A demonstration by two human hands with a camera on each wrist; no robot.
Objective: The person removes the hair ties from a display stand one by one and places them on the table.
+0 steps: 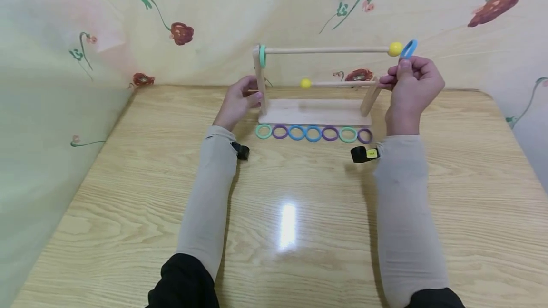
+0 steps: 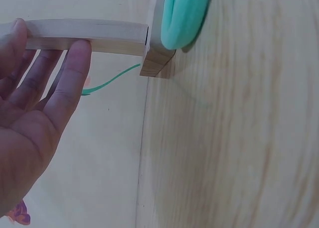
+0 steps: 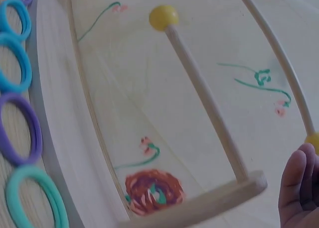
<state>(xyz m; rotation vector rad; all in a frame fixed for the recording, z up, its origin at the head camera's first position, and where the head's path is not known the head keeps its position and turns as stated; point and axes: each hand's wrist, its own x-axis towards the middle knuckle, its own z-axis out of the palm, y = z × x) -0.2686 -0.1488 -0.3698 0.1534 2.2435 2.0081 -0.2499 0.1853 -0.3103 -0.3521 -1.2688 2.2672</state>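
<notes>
A wooden stand (image 1: 314,110) has two rods, each tipped with a yellow ball. My left hand (image 1: 239,101) grips its left post (image 2: 94,36), with the thumb on one side and fingers on the other. A green ring (image 1: 262,56) hangs on the upper rod (image 1: 325,51), against that post. Between thumb and forefinger, my right hand (image 1: 411,87) pinches a blue ring (image 1: 409,49) beside the upper rod's yellow ball (image 1: 396,49); whether the ring touches the ball I cannot tell. The blue ring is out of the right wrist view. The lower rod (image 3: 204,96) carries no ring.
Several rings lie in a row along the stand's front edge, among them a purple ring (image 3: 36,133) and a green ring (image 3: 11,198). Behind the wooden table (image 1: 299,179) hangs a flower-patterned cloth (image 1: 222,13), close to the stand.
</notes>
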